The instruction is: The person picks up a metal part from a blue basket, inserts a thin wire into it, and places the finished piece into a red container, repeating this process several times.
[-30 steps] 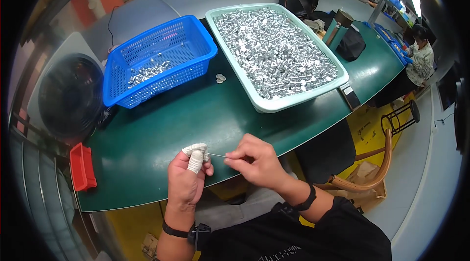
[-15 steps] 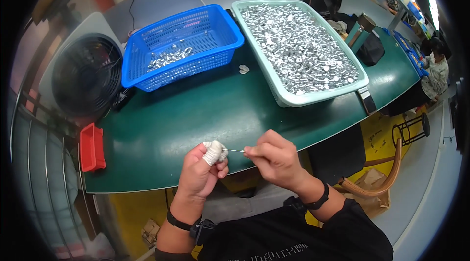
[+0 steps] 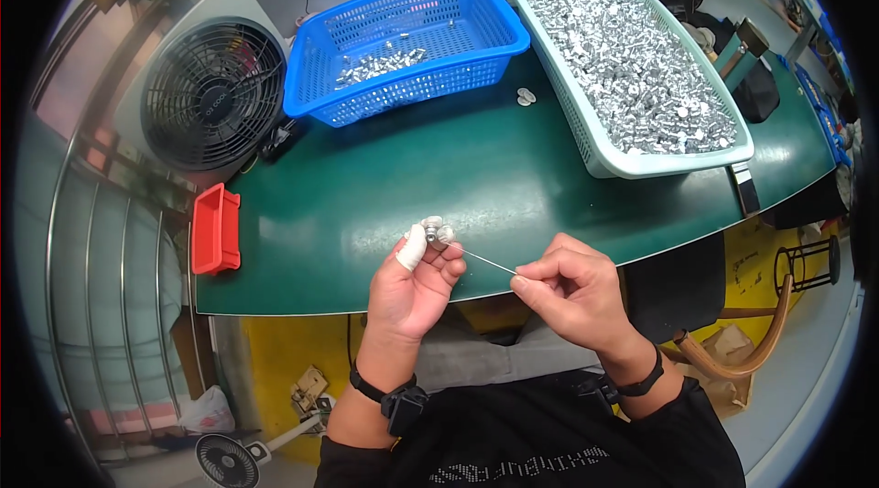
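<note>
My left hand [image 3: 412, 282] now pinches maybe two metal caps [image 3: 437, 232] not one; right hand [image 3: 568, 291] pinches the wire [image 3: 485, 260], so threading's progressing.

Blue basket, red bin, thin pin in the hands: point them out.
blue basket [image 3: 322, 90]: head view, on its left mesh wall.
red bin [image 3: 215, 230]: head view, on its inner floor.
thin pin [image 3: 487, 260]: head view, on the bare shaft between left hand [image 3: 410, 287] and right hand [image 3: 568, 291].
</note>
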Tool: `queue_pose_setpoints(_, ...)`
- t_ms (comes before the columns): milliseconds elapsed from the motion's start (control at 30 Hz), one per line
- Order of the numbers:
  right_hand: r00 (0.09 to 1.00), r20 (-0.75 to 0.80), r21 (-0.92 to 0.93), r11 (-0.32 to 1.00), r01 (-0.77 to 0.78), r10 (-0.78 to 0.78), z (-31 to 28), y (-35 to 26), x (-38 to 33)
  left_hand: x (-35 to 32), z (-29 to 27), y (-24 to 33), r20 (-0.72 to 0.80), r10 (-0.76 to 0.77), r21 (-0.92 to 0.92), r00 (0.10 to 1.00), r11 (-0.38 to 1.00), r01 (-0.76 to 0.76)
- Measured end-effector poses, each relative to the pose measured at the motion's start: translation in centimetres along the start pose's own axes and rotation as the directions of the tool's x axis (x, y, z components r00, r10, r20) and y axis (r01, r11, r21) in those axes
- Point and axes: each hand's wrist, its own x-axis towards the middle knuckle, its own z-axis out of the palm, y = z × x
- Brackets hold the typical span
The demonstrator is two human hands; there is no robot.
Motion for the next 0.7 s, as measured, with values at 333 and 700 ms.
queue_pose_setpoints(333, 0.999, -0.046, -0.029, 0.999, 0.025, -0.026, -0.4, 0.3, 0.5, 1.0, 0.3, -1.7, 0.094, -0.012, -0.083, 0.995, 0.996, 0.02)
queue_pose_setpoints(700, 0.992, 0.004, 0.16, 0.98, -0.122, 0.123, -4.0, 2.4, 0.3, 1.0, 3.6, -4.1, 0.166, 0.395, 0.667, 0.904, 0.63, -0.398)
